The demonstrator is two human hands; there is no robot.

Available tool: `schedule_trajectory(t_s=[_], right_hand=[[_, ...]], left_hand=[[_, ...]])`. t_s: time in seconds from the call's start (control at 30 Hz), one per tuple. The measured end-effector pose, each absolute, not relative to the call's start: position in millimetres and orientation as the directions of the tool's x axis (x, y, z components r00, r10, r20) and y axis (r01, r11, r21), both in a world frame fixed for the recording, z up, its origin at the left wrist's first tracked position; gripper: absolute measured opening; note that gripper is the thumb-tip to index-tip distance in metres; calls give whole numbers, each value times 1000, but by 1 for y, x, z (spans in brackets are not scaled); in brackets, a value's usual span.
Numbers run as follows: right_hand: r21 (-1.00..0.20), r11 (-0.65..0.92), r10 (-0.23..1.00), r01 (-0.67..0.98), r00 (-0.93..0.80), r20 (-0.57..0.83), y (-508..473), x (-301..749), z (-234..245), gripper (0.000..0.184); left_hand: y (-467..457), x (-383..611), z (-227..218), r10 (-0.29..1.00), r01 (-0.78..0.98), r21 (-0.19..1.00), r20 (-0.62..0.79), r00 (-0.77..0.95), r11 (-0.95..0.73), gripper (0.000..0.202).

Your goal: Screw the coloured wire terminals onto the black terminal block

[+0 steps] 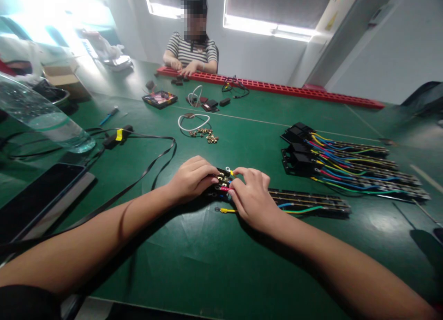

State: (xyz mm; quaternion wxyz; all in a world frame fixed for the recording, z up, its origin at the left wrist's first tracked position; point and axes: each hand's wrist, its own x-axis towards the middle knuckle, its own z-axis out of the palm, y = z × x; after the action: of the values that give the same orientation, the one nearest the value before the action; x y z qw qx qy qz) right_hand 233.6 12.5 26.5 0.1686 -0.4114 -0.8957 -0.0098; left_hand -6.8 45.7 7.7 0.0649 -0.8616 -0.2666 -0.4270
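Observation:
A long black strip [311,204] with metal rails and coloured wires lies on the green table. At its left end is a black terminal block [223,178] with brass-coloured contacts. My left hand [194,179] is closed on the block's left side, fingertips at its contacts. My right hand [254,195] is closed at the block's right side, thumb and fingers around wire ends with a red-sleeved lug [224,189] and a yellow-sleeved lug [231,173]. Which wire it grips is partly hidden by the fingers. Another yellow-sleeved lug [226,210] sticks out loose below the right hand.
Several similar wired strips [363,168] lie at right. Brass screws [211,138] are piled beyond my hands near a white cable loop [194,122]. At left are a phone [38,195], a plastic bottle [44,117] and a black cable [152,165]. Another person [192,52] sits opposite behind a red rail [277,88].

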Motion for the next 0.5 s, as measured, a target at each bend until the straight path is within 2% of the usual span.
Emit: schedule_trajectory(t_s=[0.5], right_hand=[[-155, 668, 736, 728, -616, 282, 13, 233, 30, 33]], left_hand=[[41, -6, 9, 350, 432, 103, 760, 547, -896, 10]])
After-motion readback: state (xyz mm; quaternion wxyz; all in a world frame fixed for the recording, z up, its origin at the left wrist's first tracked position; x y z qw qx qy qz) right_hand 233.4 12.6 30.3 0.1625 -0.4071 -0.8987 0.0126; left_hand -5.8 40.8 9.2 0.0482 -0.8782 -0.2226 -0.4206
